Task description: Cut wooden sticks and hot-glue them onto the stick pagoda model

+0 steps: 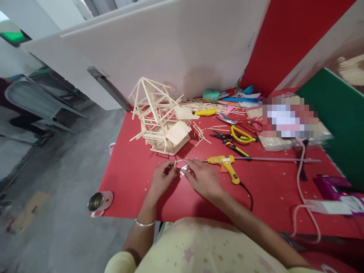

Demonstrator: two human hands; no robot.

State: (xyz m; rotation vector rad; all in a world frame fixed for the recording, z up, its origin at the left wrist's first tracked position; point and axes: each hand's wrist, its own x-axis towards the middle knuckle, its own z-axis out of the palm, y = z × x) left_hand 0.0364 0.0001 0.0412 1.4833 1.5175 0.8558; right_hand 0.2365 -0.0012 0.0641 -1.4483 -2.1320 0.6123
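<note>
Between my hands is a short, thin wooden stick [179,161], just in front of a stick-built model house. My left hand [162,177] pinches its left end, with fingers curled. My right hand [204,179] has its fingertips closed at the other end; the thumb's exact contact is hard to see. Beneath the fingers, a small shiny piece [184,170] lies on the red table [125,167]. The model house [159,121] has an open pointed frame and a flat slatted panel. A yellow glue gun [224,163] rests right of my right hand, its nozzle facing it.
Yellow-handled cutters [241,137], snips, a yellow utility knife [206,112] and loose sticks lie behind the glue gun. A metal mug [101,201] stands at the left front edge. A pink cord [300,182] and power strip [328,206] occupy the right. A white partition [176,49] rises behind.
</note>
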